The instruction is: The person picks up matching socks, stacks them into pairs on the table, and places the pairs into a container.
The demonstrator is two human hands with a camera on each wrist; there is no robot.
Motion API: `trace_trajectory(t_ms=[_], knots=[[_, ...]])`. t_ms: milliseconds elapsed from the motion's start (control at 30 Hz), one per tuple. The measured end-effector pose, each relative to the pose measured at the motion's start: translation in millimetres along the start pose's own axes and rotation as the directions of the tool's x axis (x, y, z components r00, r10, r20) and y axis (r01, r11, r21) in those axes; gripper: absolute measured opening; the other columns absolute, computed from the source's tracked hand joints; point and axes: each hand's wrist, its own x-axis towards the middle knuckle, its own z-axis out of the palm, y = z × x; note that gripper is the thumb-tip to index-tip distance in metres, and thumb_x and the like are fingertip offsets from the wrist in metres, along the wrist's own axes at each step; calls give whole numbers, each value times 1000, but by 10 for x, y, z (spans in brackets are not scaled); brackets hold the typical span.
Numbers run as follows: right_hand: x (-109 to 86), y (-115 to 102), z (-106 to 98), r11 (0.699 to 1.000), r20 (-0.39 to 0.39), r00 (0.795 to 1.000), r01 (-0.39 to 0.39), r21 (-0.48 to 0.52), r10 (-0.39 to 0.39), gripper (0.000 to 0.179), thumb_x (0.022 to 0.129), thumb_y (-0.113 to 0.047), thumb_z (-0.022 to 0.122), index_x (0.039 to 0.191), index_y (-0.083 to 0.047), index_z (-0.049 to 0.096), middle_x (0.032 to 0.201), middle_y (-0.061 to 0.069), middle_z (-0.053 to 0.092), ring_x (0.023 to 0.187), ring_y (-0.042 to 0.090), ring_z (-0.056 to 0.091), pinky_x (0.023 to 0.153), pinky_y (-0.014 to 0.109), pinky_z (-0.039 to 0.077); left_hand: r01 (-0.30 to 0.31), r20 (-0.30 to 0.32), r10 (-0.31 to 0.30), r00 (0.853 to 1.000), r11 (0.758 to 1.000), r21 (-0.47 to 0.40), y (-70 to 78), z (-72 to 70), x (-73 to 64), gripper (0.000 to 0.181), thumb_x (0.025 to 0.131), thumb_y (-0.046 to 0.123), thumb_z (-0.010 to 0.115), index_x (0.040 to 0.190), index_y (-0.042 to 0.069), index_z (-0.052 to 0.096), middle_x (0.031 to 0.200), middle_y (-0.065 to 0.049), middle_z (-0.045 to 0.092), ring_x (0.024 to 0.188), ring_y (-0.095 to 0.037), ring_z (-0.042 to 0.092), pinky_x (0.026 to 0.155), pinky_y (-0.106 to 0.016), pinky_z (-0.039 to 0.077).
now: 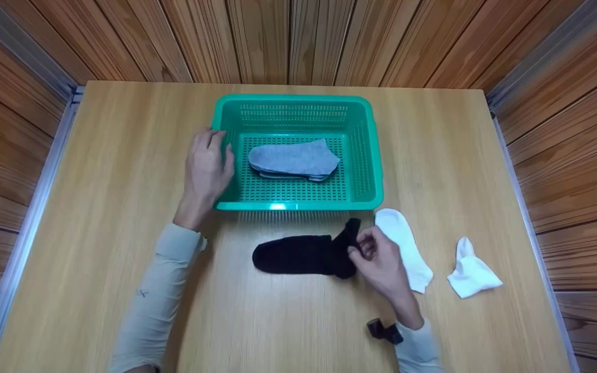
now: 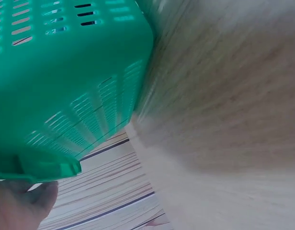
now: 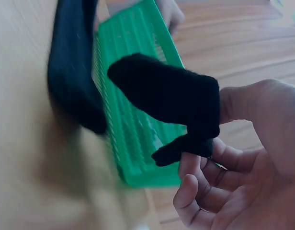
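My left hand (image 1: 206, 166) grips the left rim of a green plastic basket (image 1: 376, 155), its thumb over the edge; in the left wrist view, fingers (image 2: 42, 199) show at the rim. Inside the basket lie folded grey socks (image 1: 293, 158), stacked flat. My right hand (image 1: 381, 259) pinches black sock fabric (image 3: 166, 93) between thumb and fingers, lifted at the right end of a black sock (image 1: 293, 255) lying flat in front of the basket. Whether the raised fabric is a separate sock, I cannot tell.
A white sock (image 1: 404, 248) lies flat just right of my right hand. Farther right is a crumpled white sock (image 1: 472, 272). Wooden walls (image 1: 309, 41) enclose the table (image 1: 122, 155) at the back and sides. A black strap piece (image 1: 384, 331) hangs by the right wrist.
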Motion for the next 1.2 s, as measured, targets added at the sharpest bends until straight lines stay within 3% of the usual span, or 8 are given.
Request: trace_trajectory(t_ms=[133,267,400,533,700,833,1000,1200], knots=[[-118,-26,203,999,34,999,-6,47,4,20,88,2,76,97,-5,60,84,4,63,76,6,57,68,19,49,-123,-173,111,979,991,-57,186,-100,-229,27,103,13,63,120,-6,71,123,-23,69,118,-38,61,104,-49,53],[-174,-54,335,996,23,1000,15,93,-17,22,88,2,78,97,-6,59,85,3,63,77,6,58,68,22,51,-317,-291,282,914,945,-82,543,-118,-601,10,94,2,67,101,-2,72,98,-19,70,94,-36,63,82,-47,51],[-181,-85,448,988,27,998,49,149,-54,23,87,2,79,96,-5,59,87,4,63,78,6,59,68,22,53,-434,-169,410,896,890,-139,845,27,-1099,6,93,7,70,99,5,71,90,-9,70,86,-27,65,78,-42,52],[-205,-119,562,978,84,995,37,206,-55,21,90,0,78,98,-7,59,90,5,64,79,5,62,70,21,54,-268,172,328,929,915,-301,963,238,-1544,24,103,21,66,120,5,71,113,-9,75,107,-24,71,93,-40,58],[-239,-106,672,977,150,988,3,213,-35,20,91,-1,76,99,-9,60,105,7,63,95,15,65,81,29,59,10,439,165,883,929,-370,971,401,-1801,40,111,28,53,136,0,64,133,-19,70,127,-31,67,107,-46,55],[-254,-63,697,977,216,976,-24,210,-23,18,93,-3,74,101,-8,59,128,13,60,125,27,60,99,38,58,36,471,171,865,916,-399,928,460,-1826,37,110,24,53,133,-2,65,127,-20,73,122,-30,71,102,-44,58],[-240,-14,651,941,311,950,-132,310,31,17,97,-7,71,105,-3,57,116,11,58,112,20,64,94,29,55,100,500,152,853,891,-442,876,466,-1793,21,109,24,56,106,7,68,90,4,66,83,-9,64,73,-25,54],[-211,8,555,924,229,968,-180,338,105,15,94,-3,74,98,-5,60,96,3,58,85,10,59,75,20,48,155,433,50,900,891,-426,806,417,-1757,15,105,24,64,99,11,68,77,10,55,66,-4,47,61,-19,41]])
